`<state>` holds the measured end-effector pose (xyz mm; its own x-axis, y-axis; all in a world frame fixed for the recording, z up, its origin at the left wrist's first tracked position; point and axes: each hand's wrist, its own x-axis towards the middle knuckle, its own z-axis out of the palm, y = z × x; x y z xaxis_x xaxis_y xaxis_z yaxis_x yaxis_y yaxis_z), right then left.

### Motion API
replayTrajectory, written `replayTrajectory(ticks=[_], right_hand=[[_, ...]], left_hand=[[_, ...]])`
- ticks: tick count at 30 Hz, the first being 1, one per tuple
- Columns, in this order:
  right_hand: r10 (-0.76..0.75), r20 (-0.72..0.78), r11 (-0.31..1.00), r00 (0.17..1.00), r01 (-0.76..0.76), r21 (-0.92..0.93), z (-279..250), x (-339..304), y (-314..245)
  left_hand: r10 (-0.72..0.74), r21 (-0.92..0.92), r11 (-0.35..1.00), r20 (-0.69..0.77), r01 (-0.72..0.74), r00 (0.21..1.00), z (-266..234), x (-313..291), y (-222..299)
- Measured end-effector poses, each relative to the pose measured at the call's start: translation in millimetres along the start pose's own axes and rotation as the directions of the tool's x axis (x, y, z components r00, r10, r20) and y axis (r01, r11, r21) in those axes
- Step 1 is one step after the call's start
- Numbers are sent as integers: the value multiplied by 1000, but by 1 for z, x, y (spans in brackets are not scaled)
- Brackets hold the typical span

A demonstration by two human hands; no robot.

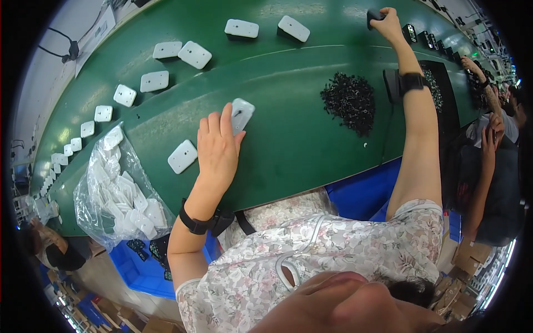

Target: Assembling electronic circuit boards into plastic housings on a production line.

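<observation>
Left hand (pixel 217 149) is touching a rounded white plastic cover (pixel 243 114) left of the pile of small black parts (pixel 348 102); grip cannot be told. Right hand (pixel 387 25) is holding a dark object (pixel 373 19) beyond the pile.

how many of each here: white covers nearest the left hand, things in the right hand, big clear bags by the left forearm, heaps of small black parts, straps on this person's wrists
white covers nearest the left hand: 2
black object in the right hand: 1
big clear bag: 1
heap of small black parts: 1
black wrist straps: 2
total: 7
</observation>
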<state>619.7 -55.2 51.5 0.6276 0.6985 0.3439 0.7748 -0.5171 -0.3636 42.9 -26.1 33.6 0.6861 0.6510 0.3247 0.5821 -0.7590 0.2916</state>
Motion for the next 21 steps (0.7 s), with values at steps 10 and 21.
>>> replayTrajectory(ticks=[10,21], right_hand=[[-538,320,669,779,164,725,3,-239,-242],[-598,128,735,791,478,482,12,-268,-273]], left_hand=[[134,-278,947,-121,-163,984,19,1,-23],[90,-352,926,-149,-138,985,24,-4,-32]])
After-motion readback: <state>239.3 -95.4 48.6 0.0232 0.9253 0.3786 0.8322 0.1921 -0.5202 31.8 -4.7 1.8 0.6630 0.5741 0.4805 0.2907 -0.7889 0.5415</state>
